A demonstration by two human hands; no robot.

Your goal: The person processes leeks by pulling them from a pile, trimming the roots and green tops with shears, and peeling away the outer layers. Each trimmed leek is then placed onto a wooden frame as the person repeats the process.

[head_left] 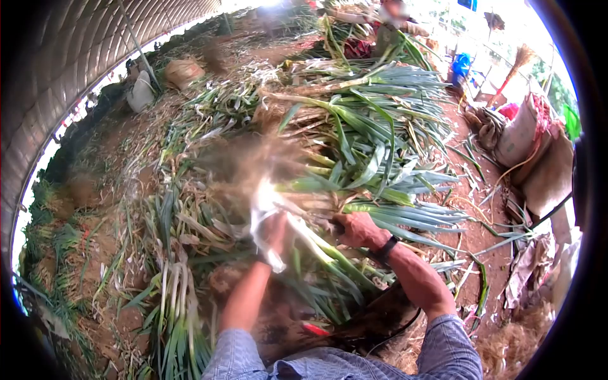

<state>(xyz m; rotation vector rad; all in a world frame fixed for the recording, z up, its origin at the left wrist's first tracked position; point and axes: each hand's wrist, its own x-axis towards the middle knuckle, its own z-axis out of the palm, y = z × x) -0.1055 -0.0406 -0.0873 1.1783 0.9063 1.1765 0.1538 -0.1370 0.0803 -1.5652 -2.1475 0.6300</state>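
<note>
Leafy green stalks with pale stems, like leeks or large green onions, lie in a thick heap before me. My left hand is smeared by motion, beside a blurred whitish strip of peel and the pale end of a stalk that slants down to the right. My right hand, with a dark band at the wrist, is closed near the middle of the heap; what it grips is hidden. A bundle of stalks lies at the lower left.
Full sacks and crumpled cloth stand at the right. Peelings and leaves cover the ground at the left. A pale bag and a tan sack sit at the back left. Another person is at the top.
</note>
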